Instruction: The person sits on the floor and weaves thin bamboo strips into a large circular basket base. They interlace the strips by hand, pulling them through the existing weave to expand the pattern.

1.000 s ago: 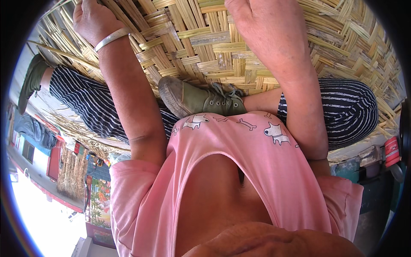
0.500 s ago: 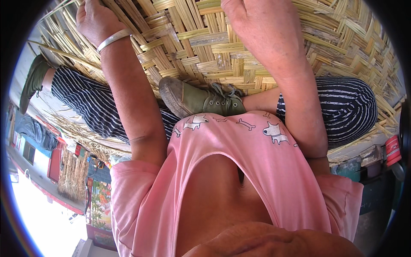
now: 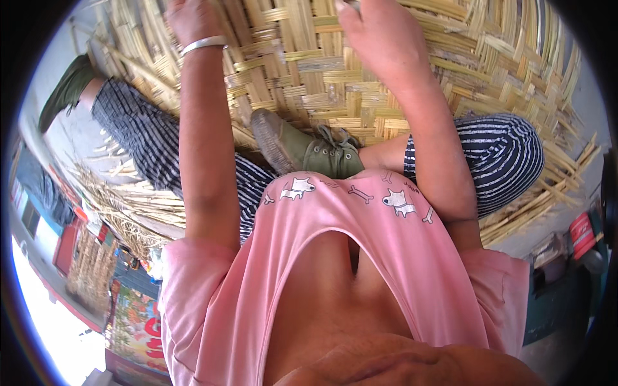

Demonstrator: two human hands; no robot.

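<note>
A large woven mat (image 3: 360,90) of flat, straw-coloured strips spreads before me, under my folded leg. At the top edge of the picture, over the mat's left part where long loose strips run, my left hand (image 3: 193,22) has its fingers curled. Their tips are cut off, so what they hold is hidden. My right hand (image 3: 385,40) is closed above the middle of the mat, thumb side toward the left. Something small and greyish shows at its fingertips, too little to name.
My green canvas shoe (image 3: 325,154) and striped trouser legs (image 3: 505,157) rest on the mat. Loose straw strips (image 3: 138,209) lie at the left on the grey floor. A red container (image 3: 581,235) stands at the right, and a straw bundle (image 3: 90,264) at the far left.
My left hand has moved right and up in the picture, its fingers now more cut off. The right hand sits slightly lower, with more of its thumb side showing. The whole view has shifted a little.
</note>
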